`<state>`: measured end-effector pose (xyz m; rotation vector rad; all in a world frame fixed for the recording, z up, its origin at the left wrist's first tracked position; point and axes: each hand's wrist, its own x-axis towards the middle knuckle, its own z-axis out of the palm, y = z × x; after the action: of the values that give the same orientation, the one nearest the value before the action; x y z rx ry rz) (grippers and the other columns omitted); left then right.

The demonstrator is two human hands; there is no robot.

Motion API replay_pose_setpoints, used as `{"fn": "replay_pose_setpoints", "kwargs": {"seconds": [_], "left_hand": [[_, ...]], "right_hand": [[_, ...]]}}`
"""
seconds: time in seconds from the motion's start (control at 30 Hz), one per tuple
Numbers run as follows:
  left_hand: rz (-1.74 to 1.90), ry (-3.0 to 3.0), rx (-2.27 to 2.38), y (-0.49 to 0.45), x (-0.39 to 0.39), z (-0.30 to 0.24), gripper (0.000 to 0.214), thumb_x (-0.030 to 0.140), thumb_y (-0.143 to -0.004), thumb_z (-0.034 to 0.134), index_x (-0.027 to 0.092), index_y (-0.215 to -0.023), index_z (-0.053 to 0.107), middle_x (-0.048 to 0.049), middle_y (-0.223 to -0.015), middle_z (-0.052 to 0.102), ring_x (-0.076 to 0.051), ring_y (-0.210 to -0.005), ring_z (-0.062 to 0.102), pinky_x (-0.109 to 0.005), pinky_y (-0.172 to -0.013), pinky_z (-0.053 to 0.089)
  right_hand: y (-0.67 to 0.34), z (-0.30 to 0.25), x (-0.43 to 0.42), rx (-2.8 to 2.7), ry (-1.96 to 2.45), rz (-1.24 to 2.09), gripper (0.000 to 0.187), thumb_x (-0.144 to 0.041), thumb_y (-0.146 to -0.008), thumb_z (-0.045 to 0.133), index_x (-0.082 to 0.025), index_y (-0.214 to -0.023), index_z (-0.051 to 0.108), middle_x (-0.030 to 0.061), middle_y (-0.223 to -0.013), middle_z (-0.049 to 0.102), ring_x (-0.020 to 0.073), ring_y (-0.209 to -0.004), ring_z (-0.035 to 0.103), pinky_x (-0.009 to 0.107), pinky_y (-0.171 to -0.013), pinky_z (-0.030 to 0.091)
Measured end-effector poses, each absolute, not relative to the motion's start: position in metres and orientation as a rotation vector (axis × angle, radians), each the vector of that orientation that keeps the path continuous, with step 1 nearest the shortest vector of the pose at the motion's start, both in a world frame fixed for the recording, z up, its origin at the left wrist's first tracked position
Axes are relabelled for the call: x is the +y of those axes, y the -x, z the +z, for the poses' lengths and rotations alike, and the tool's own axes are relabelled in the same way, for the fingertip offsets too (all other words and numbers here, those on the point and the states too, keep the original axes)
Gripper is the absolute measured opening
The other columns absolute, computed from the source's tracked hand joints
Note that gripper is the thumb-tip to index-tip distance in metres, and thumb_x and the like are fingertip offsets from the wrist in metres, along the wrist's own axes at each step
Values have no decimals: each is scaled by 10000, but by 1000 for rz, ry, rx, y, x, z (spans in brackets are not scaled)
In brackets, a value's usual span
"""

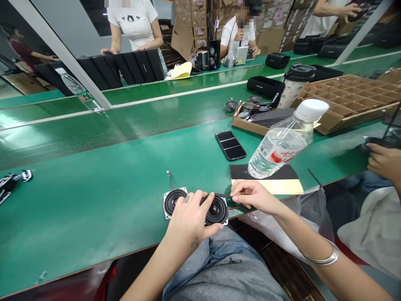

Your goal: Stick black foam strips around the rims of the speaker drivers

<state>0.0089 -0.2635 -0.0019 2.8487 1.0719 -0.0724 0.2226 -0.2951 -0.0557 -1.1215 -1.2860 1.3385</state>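
Two small square speaker drivers lie side by side at the near edge of the green bench, the left speaker (pixel 172 201) and the right speaker (pixel 217 210). My left hand (pixel 189 219) rests on top of them, fingers curled over the gap between the pair and gripping them. My right hand (pixel 255 196) is just to their right, thumb and fingers pinched on a thin dark strip (pixel 224 195) that reaches toward the right speaker. Thin red and black wires (pixel 242 209) trail from the speakers under that hand.
A clear water bottle (pixel 282 146) stands on a black and cream sheet (pixel 269 182). A black phone (pixel 230 144) lies behind. A cardboard tray (pixel 250 123) holds more speakers, beside a divided cardboard box (pixel 354 100). Another person's hand (pixel 384 161) is at the right; people stand across the bench.
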Motion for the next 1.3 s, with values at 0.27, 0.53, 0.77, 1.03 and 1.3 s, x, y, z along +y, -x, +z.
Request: {"fn": "replay_pose_setpoints", "kwargs": {"seconds": [0.27,0.53,0.77,1.03,1.3], "left_hand": [[-49,-2879,1118,-12,-269,-1,612,519,-734,585,212,-1249,459,-98,-1045,556,-242,-904,547,-371,-718,418],[-30,-2986,1157,-15,-276,-7,591,548,-750,543,259,-1257,450,-97,-945,536,-230,-790,549,-347,-638,395],[-22,-3031,1206,-18,-283,-7,548,546,-794,472,279,-1271,429,-84,-859,514,-224,-742,534,-337,-622,370],[-100,-3007,1246,-20,-291,-3,500,476,-842,434,283,-1301,384,-73,-853,499,-208,-742,534,-328,-638,354],[-124,-2992,1278,-23,-292,-8,528,485,-828,457,272,-1305,377,-83,-851,515,-214,-727,547,-338,-632,363]], "right_hand": [[-221,-54,-294,-1409,1133,1246,87,-248,-717,677,-163,-718,660,19,-736,551,93,-617,510,216,-536,422],[-216,-53,-295,-1498,1150,1203,104,-273,-735,658,-169,-732,661,35,-770,563,126,-702,531,253,-627,434],[-212,-48,-296,-1558,1171,1153,108,-271,-751,640,-166,-733,657,40,-773,556,124,-694,535,244,-606,432],[-213,-38,-294,-1715,1201,1067,128,-275,-778,609,-163,-733,653,38,-781,562,109,-656,543,221,-554,437],[-208,-31,-323,-2172,1314,616,404,-38,-821,358,-199,-1110,590,96,-1041,565,186,-933,516,336,-781,470]]}}
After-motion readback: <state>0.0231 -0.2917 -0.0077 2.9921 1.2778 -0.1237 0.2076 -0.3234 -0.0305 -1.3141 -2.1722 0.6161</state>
